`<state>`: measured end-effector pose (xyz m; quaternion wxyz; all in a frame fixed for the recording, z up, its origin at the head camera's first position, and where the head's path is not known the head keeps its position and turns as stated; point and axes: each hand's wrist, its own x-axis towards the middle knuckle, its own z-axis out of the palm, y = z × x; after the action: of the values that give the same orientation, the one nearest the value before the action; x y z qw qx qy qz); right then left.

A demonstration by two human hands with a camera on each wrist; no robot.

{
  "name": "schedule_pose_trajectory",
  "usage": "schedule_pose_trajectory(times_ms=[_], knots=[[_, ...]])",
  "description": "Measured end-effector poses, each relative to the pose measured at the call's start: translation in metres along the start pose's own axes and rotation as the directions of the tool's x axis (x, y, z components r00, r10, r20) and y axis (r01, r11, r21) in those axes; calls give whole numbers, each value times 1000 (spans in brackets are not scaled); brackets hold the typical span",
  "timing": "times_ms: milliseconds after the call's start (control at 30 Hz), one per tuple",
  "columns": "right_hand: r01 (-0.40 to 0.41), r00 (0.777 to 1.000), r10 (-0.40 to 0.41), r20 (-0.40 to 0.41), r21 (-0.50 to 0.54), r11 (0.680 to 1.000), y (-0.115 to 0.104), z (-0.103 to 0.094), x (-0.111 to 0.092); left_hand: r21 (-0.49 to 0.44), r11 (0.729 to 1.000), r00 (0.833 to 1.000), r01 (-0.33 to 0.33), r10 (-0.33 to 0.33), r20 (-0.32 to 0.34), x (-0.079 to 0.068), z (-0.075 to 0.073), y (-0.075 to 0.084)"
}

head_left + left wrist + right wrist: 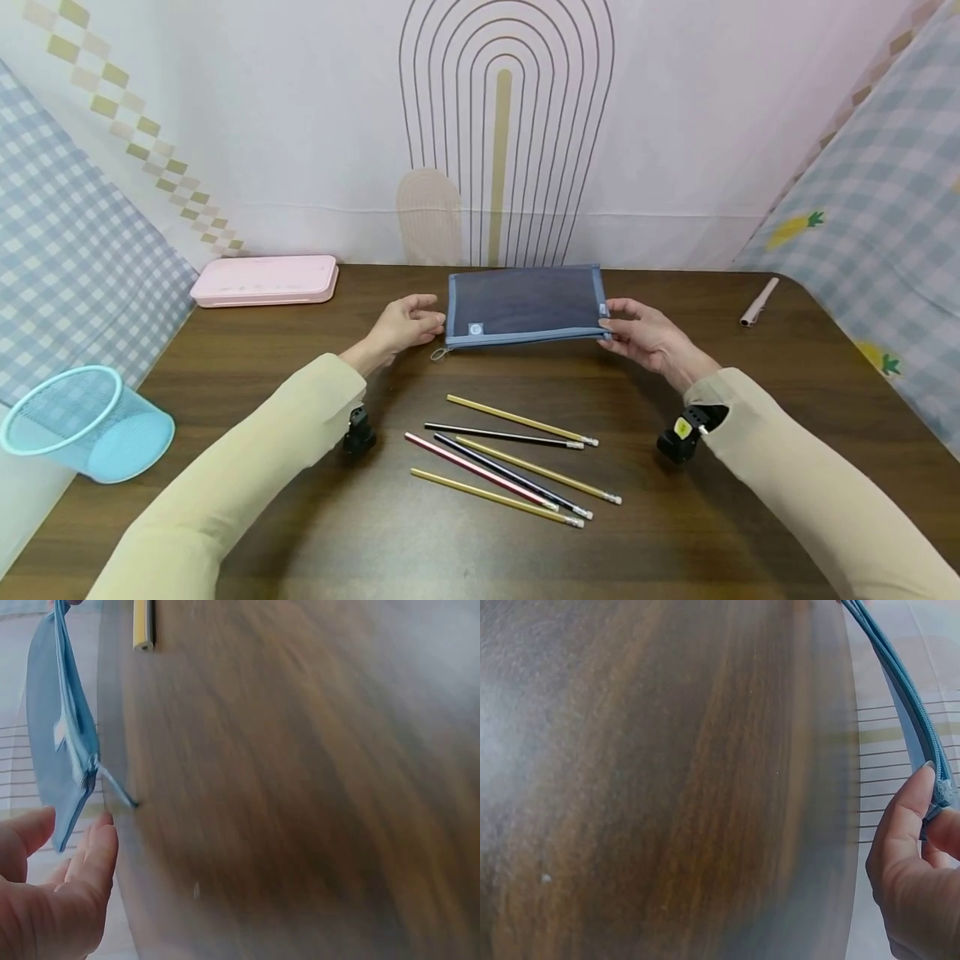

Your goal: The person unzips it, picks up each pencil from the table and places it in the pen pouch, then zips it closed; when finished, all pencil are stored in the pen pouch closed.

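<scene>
A blue zippered mesh pouch (528, 302) is held up near the back of the table, its zipper edge toward me. My right hand (651, 340) pinches its right front corner between thumb and fingers; in the right wrist view the fingers (911, 814) grip the zipper end. Beside the pouch's left edge is my left hand (401, 329), thumb and fingers parted. The left wrist view shows the pouch corner (64, 832) between them, with a gap to the fingers; whether the thumb touches it I cannot tell. A zipper pull (441, 354) dangles at the left corner.
Several pencils, gold, black and red, lie in front of the pouch, among them a gold pencil (521, 419) and a red pencil (480, 471). A pink case (266, 281) is at the back left, a blue mesh cup (127, 442) lies tilted at left, and a white pen (761, 302) rests at right.
</scene>
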<state>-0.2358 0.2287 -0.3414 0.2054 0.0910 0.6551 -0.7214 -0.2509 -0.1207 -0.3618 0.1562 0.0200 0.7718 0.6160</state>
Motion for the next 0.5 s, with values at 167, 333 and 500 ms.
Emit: schedule_pose_trajectory(times_ms=[167, 333, 500], knots=[[3, 1000, -3, 7, 5, 1000, 1, 0, 0, -71, 997, 999, 23, -25, -23, 6, 11, 1], [-7, 1000, 7, 9, 16, 1000, 2, -2, -2, -121, 992, 998, 31, -36, -42, 8, 17, 2], [-24, 999, 23, 31, 31, 999, 4, -3, -1, -161, 986, 997, 31, -42, -62, 9, 17, 1]])
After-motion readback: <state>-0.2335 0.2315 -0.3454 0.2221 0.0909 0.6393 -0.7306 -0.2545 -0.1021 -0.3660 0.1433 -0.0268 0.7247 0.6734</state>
